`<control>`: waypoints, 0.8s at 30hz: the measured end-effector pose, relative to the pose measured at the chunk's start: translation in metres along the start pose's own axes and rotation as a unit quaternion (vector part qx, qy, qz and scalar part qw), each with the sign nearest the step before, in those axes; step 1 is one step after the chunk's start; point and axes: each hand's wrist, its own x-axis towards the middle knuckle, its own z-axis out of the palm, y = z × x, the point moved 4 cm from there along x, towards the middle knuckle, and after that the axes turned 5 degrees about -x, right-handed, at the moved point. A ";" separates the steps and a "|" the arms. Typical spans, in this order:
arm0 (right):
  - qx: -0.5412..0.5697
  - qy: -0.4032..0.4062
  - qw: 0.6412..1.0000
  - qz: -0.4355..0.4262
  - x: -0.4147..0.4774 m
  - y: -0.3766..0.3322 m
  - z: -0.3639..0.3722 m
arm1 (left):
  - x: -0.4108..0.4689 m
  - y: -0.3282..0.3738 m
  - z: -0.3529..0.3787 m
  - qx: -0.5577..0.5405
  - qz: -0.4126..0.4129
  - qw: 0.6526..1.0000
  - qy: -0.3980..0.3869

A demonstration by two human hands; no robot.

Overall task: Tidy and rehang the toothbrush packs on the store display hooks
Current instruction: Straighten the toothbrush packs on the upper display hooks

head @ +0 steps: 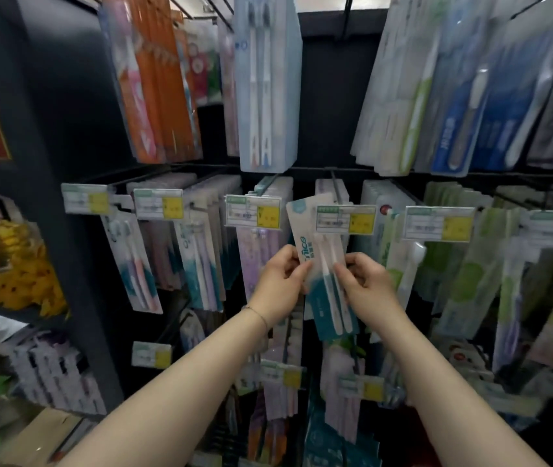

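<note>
Your left hand point(280, 281) and right hand point(367, 284) both pinch one toothbrush pack point(322, 264), not yet hung; the hook point(337, 190) above them waits.

Left hand point(278, 284), right hand point(369, 288) on toothbrush pack point(321, 264)

Glossy plastic-fronted toothbrush pack point(322, 264)

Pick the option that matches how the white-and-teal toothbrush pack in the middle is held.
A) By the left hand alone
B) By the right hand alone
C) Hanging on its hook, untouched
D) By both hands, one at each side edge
D: the left hand pinches the left edge of the toothbrush pack while the right hand pinches its right edge.
</note>
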 end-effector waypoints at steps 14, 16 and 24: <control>-0.035 -0.079 0.996 -0.028 0.007 0.001 0.016 | -0.006 -0.026 -0.018 -0.014 -0.015 1.000 -0.006; -0.041 -0.107 0.992 -0.052 0.010 -0.006 0.024 | -0.011 -0.034 -0.027 -0.021 -0.032 0.999 0.010; -0.059 -0.122 0.987 -0.083 0.022 -0.029 0.044 | -0.008 -0.037 -0.049 -0.056 -0.041 0.996 0.049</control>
